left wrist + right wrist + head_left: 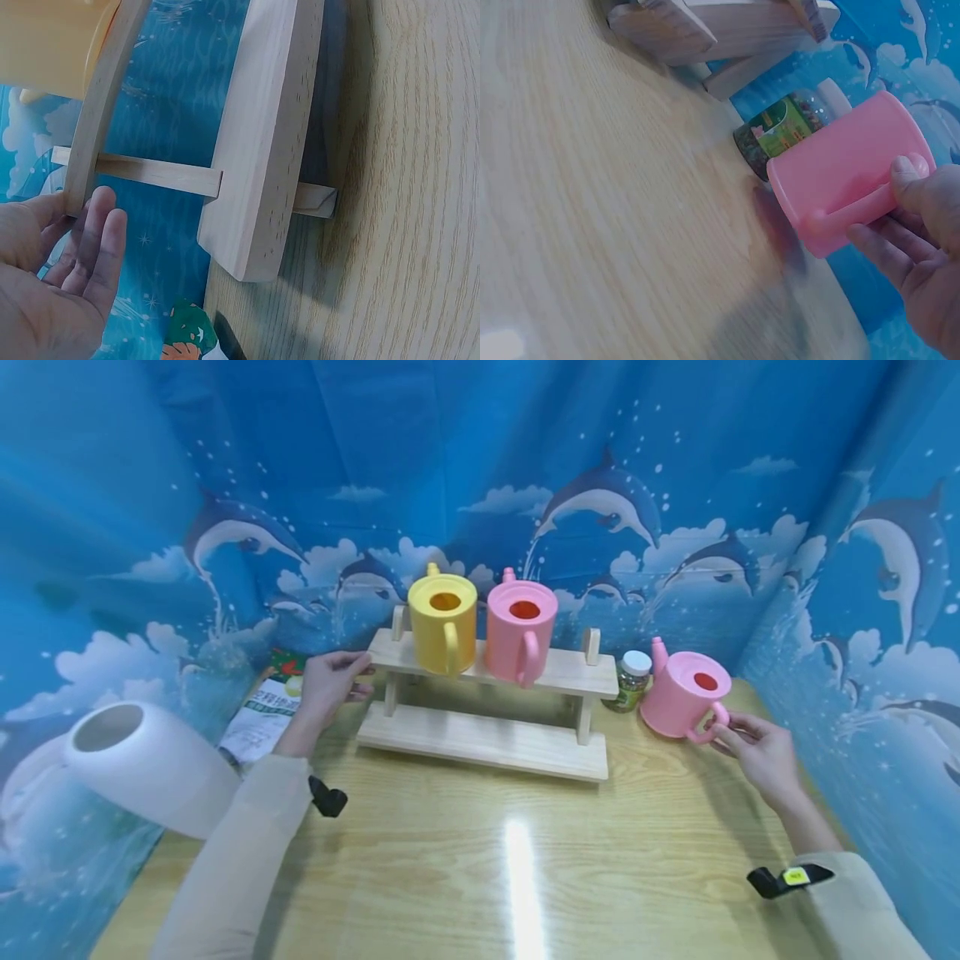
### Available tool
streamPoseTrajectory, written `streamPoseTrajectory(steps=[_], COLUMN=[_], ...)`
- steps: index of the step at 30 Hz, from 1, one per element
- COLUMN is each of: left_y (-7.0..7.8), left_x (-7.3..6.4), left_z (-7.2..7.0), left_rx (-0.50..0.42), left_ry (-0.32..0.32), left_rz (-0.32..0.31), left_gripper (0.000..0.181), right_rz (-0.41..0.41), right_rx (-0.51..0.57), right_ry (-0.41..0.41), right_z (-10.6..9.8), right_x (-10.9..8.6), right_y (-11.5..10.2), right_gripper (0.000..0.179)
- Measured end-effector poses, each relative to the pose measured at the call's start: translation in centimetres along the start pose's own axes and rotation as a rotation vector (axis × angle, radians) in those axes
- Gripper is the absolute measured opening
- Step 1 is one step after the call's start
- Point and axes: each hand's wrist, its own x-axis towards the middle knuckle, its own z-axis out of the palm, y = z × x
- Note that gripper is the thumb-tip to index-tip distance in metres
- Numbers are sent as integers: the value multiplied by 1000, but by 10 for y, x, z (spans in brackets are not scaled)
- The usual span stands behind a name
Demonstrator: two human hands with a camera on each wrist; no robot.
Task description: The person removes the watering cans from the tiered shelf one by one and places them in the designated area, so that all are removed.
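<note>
At the right, my right hand point(765, 756) holds a pink watering can point(678, 693) by its handle point(862, 206), thumb on top and fingers beneath. The can is close over the table, its spout toward the back. My left hand point(327, 689) pinches the left end of the upper board point(112, 97) of a two-tier wooden rack point(480, 739) between thumb and index finger, the other fingers extended. On that upper board stand a yellow watering can point(444, 635) and a second pink watering can point(517, 639), handles toward me. The lower board point(259, 142) bears nothing.
A jar with a white lid point(632, 681) stands between the rack and the right can. To the left are a tilted white vase point(161, 768) and a printed packet point(258, 718), partly behind my left arm. A blue dolphin-print curtain point(480, 468) encloses the wooden table point(450, 860).
</note>
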Motion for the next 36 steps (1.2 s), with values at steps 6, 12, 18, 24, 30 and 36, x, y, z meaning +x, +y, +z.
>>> streamPoseTrajectory(steps=[6, 12, 18, 24, 30, 36], left_y=[1, 1, 1, 1, 2, 2], left_x=[-1, -2, -1, -1, -1, -1], left_z=[0, -1, 0, 0, -2, -2], left_rx=[1, -3, -16, -13, -20, -26], left_ry=[2, 3, 7, 5, 7, -1], left_rz=[2, -10, -4, 0, -7, -16], left_gripper=[49, 48, 46, 46, 47, 48], right_rz=[21, 18, 57, 51, 82, -46], right_rx=[-22, -52, -54, -117, -55, -12], right_ry=[6, 27, 35, 117, 276, 159], right_z=[3, 3, 0, -2, 12, 55], right_x=[11, 20, 24, 19, 13, 9], right_y=[9, 17, 22, 10, -22, -54], right_gripper=[18, 21, 23, 23, 25, 27])
